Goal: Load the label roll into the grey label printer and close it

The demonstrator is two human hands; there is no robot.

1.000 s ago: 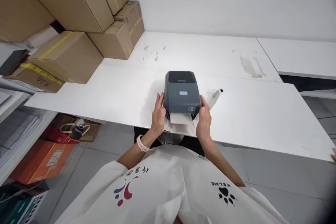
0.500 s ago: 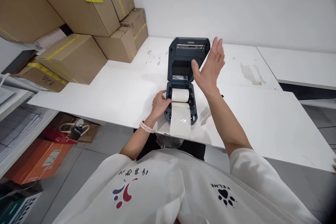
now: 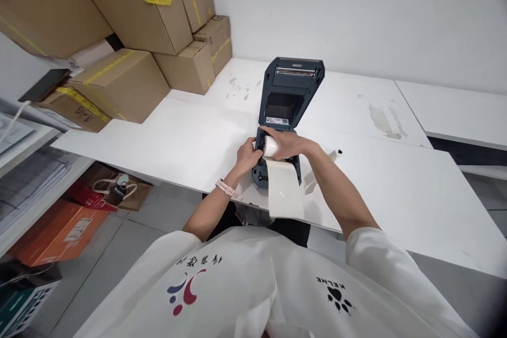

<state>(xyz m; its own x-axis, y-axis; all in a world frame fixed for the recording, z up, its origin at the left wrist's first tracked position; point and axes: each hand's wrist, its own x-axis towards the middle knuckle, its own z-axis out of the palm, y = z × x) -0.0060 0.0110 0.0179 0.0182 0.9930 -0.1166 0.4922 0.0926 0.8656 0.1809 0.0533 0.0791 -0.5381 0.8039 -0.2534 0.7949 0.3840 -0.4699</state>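
Label printer point(image 3: 285, 103) stands near the middle of the surface's point(image 3: 380, 195) near edge, its lid raised at the far side. The right hand's point(image 3: 292, 143) grip is closed around the white label roll point(image 3: 270, 146) in the base; a pale label strip point(image 3: 285, 190) reaches past the near edge. The left hand point(image 3: 247, 156) touches the base's left side; whether its grip grasps there, I cannot tell. Cardboard boxes point(image 3: 129, 84) are stacked far left.
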